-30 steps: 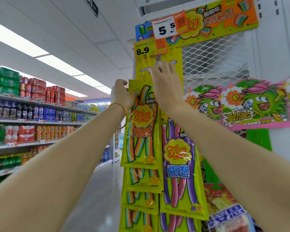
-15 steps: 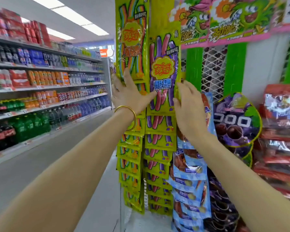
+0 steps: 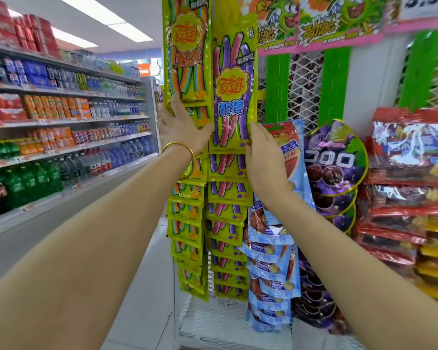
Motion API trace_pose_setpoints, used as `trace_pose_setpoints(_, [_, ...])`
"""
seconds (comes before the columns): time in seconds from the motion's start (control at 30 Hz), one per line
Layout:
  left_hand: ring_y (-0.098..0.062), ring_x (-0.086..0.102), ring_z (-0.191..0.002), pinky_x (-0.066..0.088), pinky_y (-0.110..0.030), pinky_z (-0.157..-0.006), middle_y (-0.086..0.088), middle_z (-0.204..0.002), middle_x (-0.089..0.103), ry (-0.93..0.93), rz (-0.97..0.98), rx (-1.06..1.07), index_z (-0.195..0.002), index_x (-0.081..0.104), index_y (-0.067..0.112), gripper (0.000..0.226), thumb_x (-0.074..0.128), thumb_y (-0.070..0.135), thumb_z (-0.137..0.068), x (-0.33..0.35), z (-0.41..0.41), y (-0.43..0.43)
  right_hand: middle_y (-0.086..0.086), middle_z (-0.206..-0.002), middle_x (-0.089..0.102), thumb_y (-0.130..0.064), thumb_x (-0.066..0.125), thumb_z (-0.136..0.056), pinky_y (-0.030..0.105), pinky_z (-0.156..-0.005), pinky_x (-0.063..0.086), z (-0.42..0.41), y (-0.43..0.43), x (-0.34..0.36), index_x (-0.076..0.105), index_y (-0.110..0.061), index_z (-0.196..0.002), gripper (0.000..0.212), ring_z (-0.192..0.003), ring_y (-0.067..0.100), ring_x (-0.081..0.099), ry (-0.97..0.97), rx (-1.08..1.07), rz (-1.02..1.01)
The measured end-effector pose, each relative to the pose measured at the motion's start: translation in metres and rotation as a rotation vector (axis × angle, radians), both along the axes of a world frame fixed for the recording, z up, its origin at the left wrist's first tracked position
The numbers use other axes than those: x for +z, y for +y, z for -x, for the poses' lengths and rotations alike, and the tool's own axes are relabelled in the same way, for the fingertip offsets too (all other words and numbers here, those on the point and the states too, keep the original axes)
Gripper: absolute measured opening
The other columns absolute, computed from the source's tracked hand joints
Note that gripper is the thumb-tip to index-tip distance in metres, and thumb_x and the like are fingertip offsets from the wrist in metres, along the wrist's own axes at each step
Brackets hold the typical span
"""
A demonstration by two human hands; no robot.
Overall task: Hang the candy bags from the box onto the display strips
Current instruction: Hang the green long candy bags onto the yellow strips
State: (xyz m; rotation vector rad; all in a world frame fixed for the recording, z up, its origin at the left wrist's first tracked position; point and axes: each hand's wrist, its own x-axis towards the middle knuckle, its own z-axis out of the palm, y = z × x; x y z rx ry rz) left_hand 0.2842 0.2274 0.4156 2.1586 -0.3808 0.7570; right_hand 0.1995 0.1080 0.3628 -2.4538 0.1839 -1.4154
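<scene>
Both hands [image 3: 182,127] steadied; yellow candy bags [image 3: 234,92] overlap.

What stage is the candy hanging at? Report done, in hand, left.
Done: two columns of yellow candy bags already hang down the display. In hand: the left hand and right hand lie flat on the top purple-stick bag and its neighbour. Left: can't tell; the box is out of view.
</scene>
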Motion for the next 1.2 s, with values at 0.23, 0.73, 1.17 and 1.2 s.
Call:
trace_pose_setpoints(0.23, [-0.034, 0.009, -0.142, 0.018, -0.047, -0.113, -0.015, -0.155, 0.007, -0.082, 0.102, -0.042, -0.147, 0.01, 0.016, 0.078, 0.057, 0.036, -0.088, -0.017, 0.018, 0.004, 0.012, -0.145, 0.039, 0.006, 0.041, -0.093, 0.026, -0.107, 0.027, 0.016, -0.002, 0.003, 0.032, -0.006, -0.143, 0.052, -0.134, 0.024, 0.035, -0.059, 0.031, -0.019])
trace_pose_setpoints(0.73, [-0.029, 0.038, -0.117, 0.031, -0.03, -0.091, -0.016, -0.126, 0.043, 0.272, 0.232, -0.137, -0.131, 0.038, 0.0, 0.048, 0.043, 0.033, -0.096, -0.219, 0.106, -0.079, 0.013, -0.144, 0.035, 0.001, 0.044, -0.093, 0.029, -0.109, 0.024, 0.084, -0.061, -0.141, 0.028, -0.006, -0.143, 0.053, -0.136, 0.024, 0.026, 0.006, -0.101, -0.335])
trace_pose_setpoints(1.17, [-0.03, 0.035, -0.125, 0.03, -0.038, -0.102, -0.016, -0.136, 0.039, -0.043, 0.163, -0.168, -0.137, 0.035, 0.003, 0.047, 0.046, 0.02, -0.094, -0.162, 0.106, -0.103, 0.013, -0.134, 0.041, -0.007, 0.041, -0.098, 0.005, -0.079, 0.02, 0.067, -0.058, -0.124, 0.034, -0.003, -0.141, 0.044, -0.121, 0.021, 0.038, -0.016, -0.029, -0.428])
trace_pose_setpoints(1.2, [-0.03, 0.035, -0.125, 0.031, -0.039, -0.103, -0.016, -0.137, 0.038, -0.037, 0.159, -0.171, -0.137, 0.035, 0.003, 0.047, 0.046, 0.017, -0.094, -0.162, 0.106, -0.103, 0.013, -0.133, 0.042, -0.007, 0.041, -0.097, 0.003, -0.08, 0.018, 0.067, -0.057, -0.125, 0.035, -0.003, -0.14, 0.043, -0.12, 0.02, 0.038, -0.028, -0.013, -0.439])
